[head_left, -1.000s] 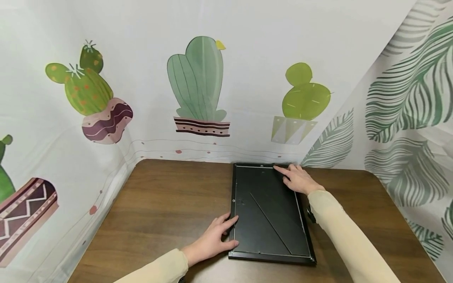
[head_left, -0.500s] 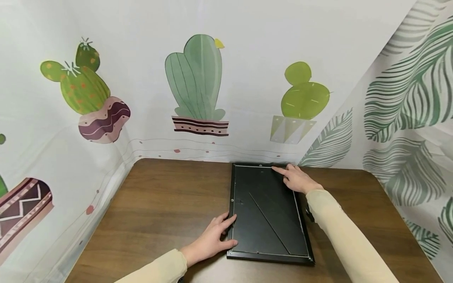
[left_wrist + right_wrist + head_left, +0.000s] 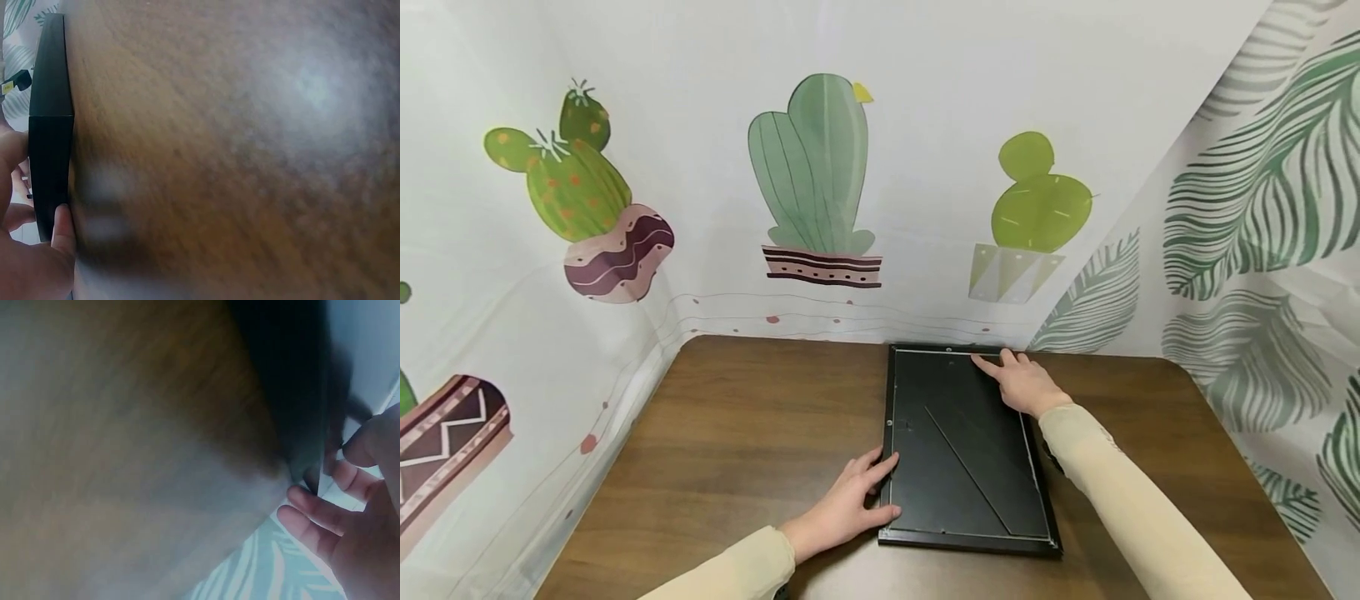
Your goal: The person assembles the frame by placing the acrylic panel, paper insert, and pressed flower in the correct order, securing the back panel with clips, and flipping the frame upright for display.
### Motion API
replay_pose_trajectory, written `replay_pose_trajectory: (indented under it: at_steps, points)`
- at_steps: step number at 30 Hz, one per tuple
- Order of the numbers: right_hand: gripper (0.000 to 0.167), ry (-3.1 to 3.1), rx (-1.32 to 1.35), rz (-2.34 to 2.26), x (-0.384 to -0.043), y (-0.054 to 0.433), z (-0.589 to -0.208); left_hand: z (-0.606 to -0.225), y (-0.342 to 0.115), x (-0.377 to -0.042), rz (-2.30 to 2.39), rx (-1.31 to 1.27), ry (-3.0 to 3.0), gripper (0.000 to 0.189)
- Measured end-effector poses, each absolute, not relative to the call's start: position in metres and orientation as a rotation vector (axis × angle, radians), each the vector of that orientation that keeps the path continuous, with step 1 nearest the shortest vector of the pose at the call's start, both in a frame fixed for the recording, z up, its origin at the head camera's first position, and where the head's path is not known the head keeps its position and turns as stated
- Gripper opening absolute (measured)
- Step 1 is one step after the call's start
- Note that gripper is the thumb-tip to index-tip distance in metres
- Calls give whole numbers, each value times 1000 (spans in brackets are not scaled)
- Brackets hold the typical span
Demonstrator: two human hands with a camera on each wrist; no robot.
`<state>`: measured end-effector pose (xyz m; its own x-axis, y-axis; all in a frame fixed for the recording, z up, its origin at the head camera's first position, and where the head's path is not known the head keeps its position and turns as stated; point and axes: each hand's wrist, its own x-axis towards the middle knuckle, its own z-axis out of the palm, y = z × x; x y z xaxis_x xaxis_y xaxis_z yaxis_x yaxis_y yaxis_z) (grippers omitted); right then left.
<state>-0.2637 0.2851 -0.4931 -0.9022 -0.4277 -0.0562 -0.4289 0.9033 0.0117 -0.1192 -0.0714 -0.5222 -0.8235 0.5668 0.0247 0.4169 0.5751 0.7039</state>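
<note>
A black picture frame [image 3: 968, 467] lies with its backing board up on the wooden table, a diagonal seam running across the board. My left hand [image 3: 842, 508] holds its near left edge; thumb and index finger lie over the rim. In the left wrist view, a finger of the left hand [image 3: 37, 250] presses the frame's outer side [image 3: 51, 150]. My right hand [image 3: 1024, 385] grips the far right corner, index finger stretched along the far rim. In the right wrist view, fingertips of the right hand [image 3: 350, 519] bend around that corner of the frame [image 3: 290, 381].
The brown wooden table [image 3: 760, 417] extends on both sides of the frame. Behind it hangs a white cloth [image 3: 925, 208] printed with cacti and leaves, close to the frame's far edge.
The head view has shifted slightly, so the whole scene sits a little further left. Both hands keep their places on the picture frame.
</note>
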Motion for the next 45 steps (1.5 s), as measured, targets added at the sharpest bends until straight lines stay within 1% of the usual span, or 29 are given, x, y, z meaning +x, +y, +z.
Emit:
replay_pose_trajectory:
  at_steps: [3,6,10,18,23,27,31,36,41,45]
  points:
    - [62,3002,-661,-124,-264,287,-494,-523,-73,-118,1096,817,2609,74]
    - [62,2967,-614,-418,-258,296,-495,-524,-73,-118,1105,818,2612,74]
    - [65,2918,-546,-708,-239,312,-499,-523,-73,-119,1111,837,2594,74]
    - [58,3016,-611,-728,-194,325,-511,-524,-76,-120,1134,834,2589,74]
    - [59,3017,-605,-745,-173,326,-516,-525,-75,-121,1135,818,2585,74]
    - [60,3029,-642,-798,-163,329,-521,-525,-74,-121,1128,811,2580,73]
    - [61,3030,-709,-895,-163,335,-534,-520,-73,-125,1153,788,2560,74]
    - [62,3056,-743,-909,-166,344,-549,-511,-71,-147,1155,764,2573,72]
    - [63,3062,-798,-915,-171,351,-559,-506,-65,-186,1061,787,2702,68]
    - [62,3057,-782,-933,-169,349,-556,-505,-60,-216,928,823,2805,65]
